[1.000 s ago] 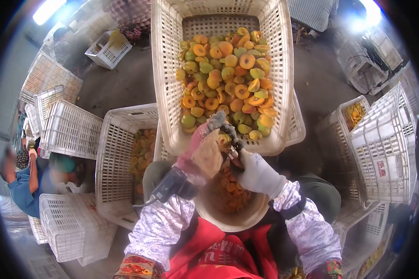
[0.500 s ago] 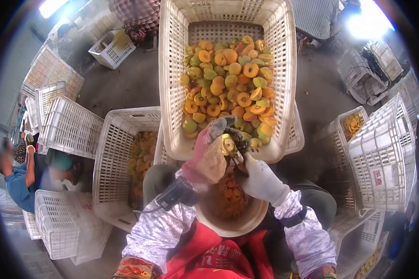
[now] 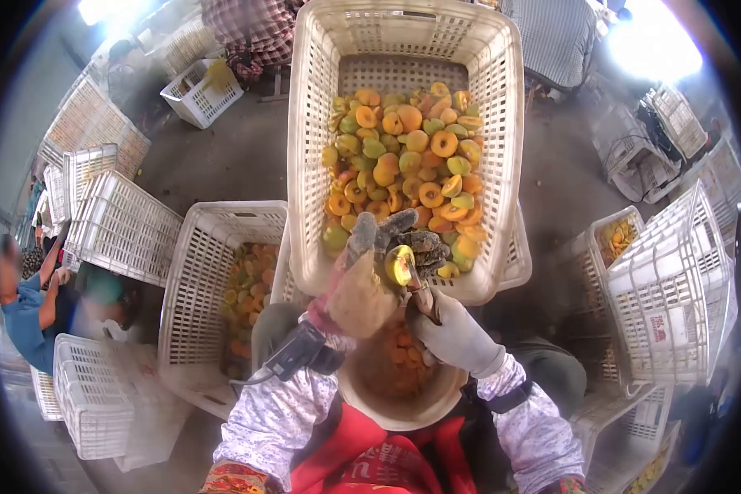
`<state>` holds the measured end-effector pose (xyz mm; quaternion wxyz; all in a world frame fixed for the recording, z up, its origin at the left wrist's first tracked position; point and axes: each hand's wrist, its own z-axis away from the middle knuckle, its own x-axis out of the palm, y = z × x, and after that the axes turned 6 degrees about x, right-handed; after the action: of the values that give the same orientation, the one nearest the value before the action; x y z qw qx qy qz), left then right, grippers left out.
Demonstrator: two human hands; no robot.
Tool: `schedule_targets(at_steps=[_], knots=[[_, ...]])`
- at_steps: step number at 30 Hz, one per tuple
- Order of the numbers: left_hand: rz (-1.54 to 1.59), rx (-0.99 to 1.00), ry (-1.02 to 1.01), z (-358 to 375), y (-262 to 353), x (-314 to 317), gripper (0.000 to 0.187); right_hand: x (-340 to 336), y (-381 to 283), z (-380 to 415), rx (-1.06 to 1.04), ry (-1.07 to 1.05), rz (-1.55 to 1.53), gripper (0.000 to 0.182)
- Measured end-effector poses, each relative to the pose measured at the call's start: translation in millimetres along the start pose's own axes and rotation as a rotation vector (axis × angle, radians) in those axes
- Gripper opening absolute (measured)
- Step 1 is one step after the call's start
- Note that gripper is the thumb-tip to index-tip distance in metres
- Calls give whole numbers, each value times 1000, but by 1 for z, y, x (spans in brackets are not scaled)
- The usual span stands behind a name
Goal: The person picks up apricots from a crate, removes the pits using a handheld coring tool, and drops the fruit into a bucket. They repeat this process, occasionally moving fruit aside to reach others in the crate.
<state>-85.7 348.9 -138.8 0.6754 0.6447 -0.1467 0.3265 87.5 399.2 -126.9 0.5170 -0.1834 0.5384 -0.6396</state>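
Note:
My left hand [image 3: 356, 288], in a stained glove with dark fingers, is closed around a yellow peach half [image 3: 399, 265] over the near edge of a white crate [image 3: 305, 165]. My right hand [image 3: 459, 336], in a pale glove, grips a pitting tool [image 3: 422, 298] by its handle. The tool's tip meets the fruit; its exact shape is hidden. Halved peaches [image 3: 407, 156], orange and green-yellow, fill much of the crate. Below my hands, a white bucket [image 3: 403, 421] between my legs holds small orange-brown pieces [image 3: 399, 362].
At the left stands another crate [image 3: 191, 288] with peach halves. Stacked white crates [image 3: 128, 222] line the left side, near a person in a blue shirt [image 3: 29, 321]. More crates [image 3: 663, 296] lean at the right. A person in a checked shirt [image 3: 247, 29] sits at the back.
The peach half has turned in my left hand, now showing a shiny yellow face, and the left fingers have spread somewhat. My right hand with the tool has shifted slightly down.

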Motion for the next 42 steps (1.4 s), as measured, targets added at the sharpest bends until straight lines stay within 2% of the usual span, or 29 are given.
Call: schedule_targets(at_steps=[4, 6, 7, 9, 10, 13, 14, 15, 16, 18, 19, 21, 22, 24, 25, 27, 28, 30, 31, 33, 34, 36, 38, 40, 42], knots=[[113, -36, -16, 3, 2, 0, 45, -4, -8, 3, 12, -37, -78, 19], [182, -42, -31, 4, 4, 2, 44, 0, -3, 2, 84, 37, -289, 7], [222, -42, -39, 5, 6, 4, 44, 2, 4, -1, 85, 36, -286, 7], [310, -33, -52, 5, 11, 10, 43, 5, 16, -7, -91, 143, -143, 7], [353, -23, -57, 5, 13, 15, 43, 5, 17, -6, -91, 144, -140, 7], [457, 21, -60, 5, 19, 29, 42, 1, 0, 0, -15, 110, -226, 6], [459, 23, -65, 4, 17, 28, 42, -1, -10, 3, 75, 77, -275, 10], [346, 75, -127, 4, 14, 25, 40, -2, -15, 5, 166, 44, -324, 16], [234, 126, -186, 3, 12, 22, 39, -2, -10, 3, 165, 46, -322, 16], [166, 124, -187, -1, 10, 17, 38, 2, 10, -3, -6, 85, -148, 16], [96, 120, -186, -2, 10, 15, 38, 2, 18, -5, -1, 87, -152, 16], [165, 35, -189, -2, 13, 15, 38, 0, 27, -7, -437, 344, 398, 26], [233, -43, -190, -3, 14, 14, 37, -2, 28, -5, -434, 346, 396, 26], [269, -110, -156, -5, 10, 9, 38, -4, 24, 1, -264, 566, 620, 23], [306, -174, -120, -5, 9, 6, 39, -5, 28, 1, -258, 564, 614, 23], [313, -245, -140, -7, -2, -6, 41, -5, 38, 0, -310, 559, 830, 35], [404, -240, -133, -18, -31, -36, 40, -3, 32, 4, -200, 484, 803, 41], [496, -236, -127, -19, -51, -50, 39, 10, 47, -3, -239, 532, 763, 43], [455, -160, -114, -16, -54, -47, 37, 16, 55, -7, -282, 584, 729, 46], [363, -4, -93, -15, -48, -29, 36, 21, 57, -11, -236, 512, 659, 51], [158, 112, -109, -12, -39, -16, 36, 24, 53, -11, -321, 531, 622, 52], [150, 119, -42, -10, -37, -9, 37, 20, 32, -8, -524, 510, 565, 52], [155, 122, 21, -9, -36, -7, 37, 19, 33, -9, -494, 482, 564, 50], [332, 59, 19, -9, -35, -6, 37, 16, 33, -8, -459, 454, 564, 49], [361, 28, 11, -5, -30, -4, 37, 11, 32, -11, -550, 336, 467, 45]])
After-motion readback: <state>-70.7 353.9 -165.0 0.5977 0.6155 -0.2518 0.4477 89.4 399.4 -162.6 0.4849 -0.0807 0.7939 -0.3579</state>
